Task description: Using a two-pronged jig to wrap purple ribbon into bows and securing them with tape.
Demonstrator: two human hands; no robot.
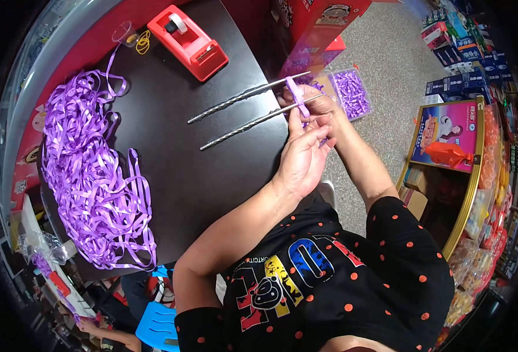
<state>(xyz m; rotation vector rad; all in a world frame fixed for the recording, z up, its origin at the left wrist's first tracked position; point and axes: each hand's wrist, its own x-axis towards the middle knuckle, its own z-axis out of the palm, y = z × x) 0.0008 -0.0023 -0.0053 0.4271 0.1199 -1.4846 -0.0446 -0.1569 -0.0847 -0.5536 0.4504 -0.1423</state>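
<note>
Head view, wide fisheye: head-worn, aimed steeply downward, edges bowed toward the rim. The black shirt (359, 287) is taken in nearest, at the lower edge; the left hand (301, 163) and right hand (319, 104) are framed farther off, above centre; the dark table (180, 176) is overlooked at left, the speckled floor (395, 82) farther below.

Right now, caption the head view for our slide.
Left hand and right hand meet at purple ribbon spanning two slender silver metal rods.
</note>
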